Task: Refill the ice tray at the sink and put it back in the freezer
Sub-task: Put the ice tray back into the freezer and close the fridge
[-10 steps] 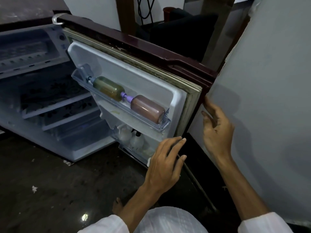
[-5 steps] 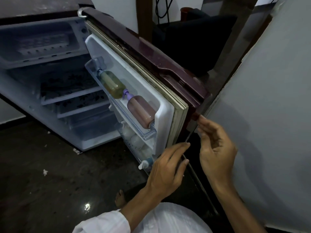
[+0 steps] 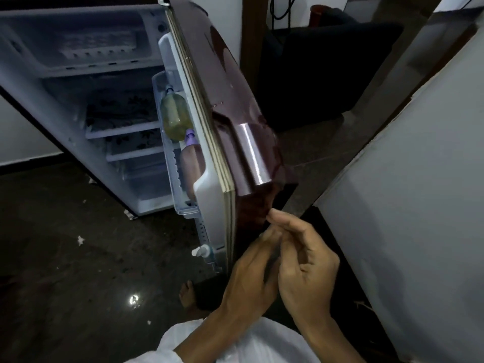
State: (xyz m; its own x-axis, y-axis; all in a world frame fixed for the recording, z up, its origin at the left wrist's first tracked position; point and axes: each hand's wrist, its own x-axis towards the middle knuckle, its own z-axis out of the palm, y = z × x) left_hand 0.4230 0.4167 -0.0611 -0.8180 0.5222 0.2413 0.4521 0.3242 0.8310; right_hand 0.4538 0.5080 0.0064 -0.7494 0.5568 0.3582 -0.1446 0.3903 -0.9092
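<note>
A small fridge stands open, its maroon door (image 3: 235, 121) swung partway toward the cabinet and seen nearly edge-on. The freezer compartment (image 3: 86, 45) at the top holds a pale ice tray (image 3: 97, 47), blurred. My left hand (image 3: 251, 276) and my right hand (image 3: 301, 260) are together just below the door's outer edge, fingers loosely curled and touching each other, holding nothing. The right fingertips are close to the door's lower front; I cannot tell if they touch it.
Door shelves carry a yellowish bottle (image 3: 175, 116), a brownish bottle (image 3: 191, 166) and a small white-capped bottle (image 3: 201, 251). A grey wall (image 3: 419, 205) stands close on the right. My bare foot (image 3: 187, 294) rests on the dark floor. A dark armchair (image 3: 327, 69) sits behind.
The door has swung from wide open toward the fridge body. My right hand left the door's edge and both hands came together below it.
</note>
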